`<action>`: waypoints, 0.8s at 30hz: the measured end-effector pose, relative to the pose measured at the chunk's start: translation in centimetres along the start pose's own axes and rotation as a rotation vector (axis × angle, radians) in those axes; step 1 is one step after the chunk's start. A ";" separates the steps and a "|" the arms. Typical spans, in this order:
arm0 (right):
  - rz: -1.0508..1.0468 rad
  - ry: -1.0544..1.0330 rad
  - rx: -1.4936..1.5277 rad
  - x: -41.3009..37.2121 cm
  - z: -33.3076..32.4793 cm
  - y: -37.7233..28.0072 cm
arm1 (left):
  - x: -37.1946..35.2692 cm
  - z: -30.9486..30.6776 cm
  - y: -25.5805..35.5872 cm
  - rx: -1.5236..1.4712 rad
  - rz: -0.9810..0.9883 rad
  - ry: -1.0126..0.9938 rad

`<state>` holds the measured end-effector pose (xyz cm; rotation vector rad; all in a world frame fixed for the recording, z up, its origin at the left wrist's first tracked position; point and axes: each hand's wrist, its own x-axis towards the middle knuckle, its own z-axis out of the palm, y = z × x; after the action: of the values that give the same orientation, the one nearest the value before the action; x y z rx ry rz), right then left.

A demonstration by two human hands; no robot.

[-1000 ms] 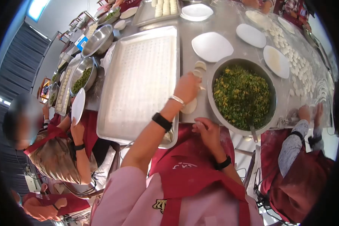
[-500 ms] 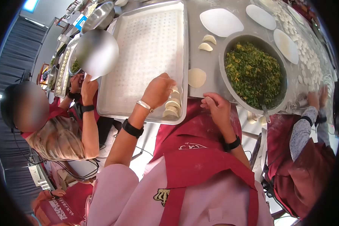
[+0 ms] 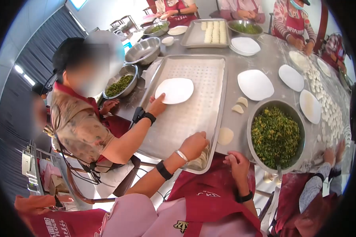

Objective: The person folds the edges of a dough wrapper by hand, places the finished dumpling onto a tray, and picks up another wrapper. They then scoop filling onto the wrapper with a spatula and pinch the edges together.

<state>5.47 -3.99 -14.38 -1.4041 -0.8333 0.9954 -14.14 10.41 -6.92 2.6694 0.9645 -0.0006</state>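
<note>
My left hand is over the near right corner of a large metal tray with a perforated white liner. Its fingers are closed on a dumpling, partly hidden under them, at the end of a short row. My right hand hovers at the table edge with curled fingers and thumb together, nothing visible in them. A round dough wrapper lies just beyond it on the metal table. To the right stands a steel bowl of chopped green and yellow filling, with a utensil handle sticking out.
A co-worker on the left holds a white plate over the tray. Two dumplings lie beyond the wrapper, near white plates. Many dough pieces cover the floured right side. Another tray of dumplings stands across the table, where other people sit.
The view has tilted up, showing more of the far table. The co-worker's white plate has moved right, over my tray. My hands stay in much the same places relative to the tray and table edge.
</note>
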 end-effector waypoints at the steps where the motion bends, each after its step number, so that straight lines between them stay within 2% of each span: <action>1: -0.001 0.000 0.010 0.1 0.0 0.1 | -0.1 -0.2 0.1 0.005 0.001 -0.003; 11: 0.012 -0.019 0.047 -0.1 -0.2 0.1 | 0.0 -0.9 0.0 -0.037 -0.037 -0.038; 16: 0.008 -0.032 0.064 0.0 -0.3 -0.2 | 0.1 -4.7 1.2 -0.143 -0.059 0.033; 18: 0.009 -0.025 0.040 0.8 0.2 0.8 | 0.3 -3.9 0.0 -0.117 0.013 0.168; 19: 0.036 0.003 0.017 0.5 -0.2 1.3 | 0.5 -2.6 -0.9 -0.127 0.078 0.242; 20: 0.017 0.008 -0.041 0.3 -0.2 0.1 | 0.6 -3.5 0.1 -0.193 -0.010 0.201; 22: -0.071 0.031 -0.110 0.5 0.0 -0.7 | 0.3 -4.2 1.1 -0.203 -0.040 0.242; 23: -0.047 0.033 -0.240 0.5 0.1 -2.3 | -0.1 -3.9 1.5 -0.241 -0.060 0.263; 24: -0.167 0.056 -0.375 1.1 0.3 -2.5 | -0.3 -3.7 1.7 -0.269 -0.082 0.295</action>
<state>5.75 -2.71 -12.00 -1.6386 -1.1167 0.6905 -13.72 10.02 -2.90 2.4202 1.0742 0.4825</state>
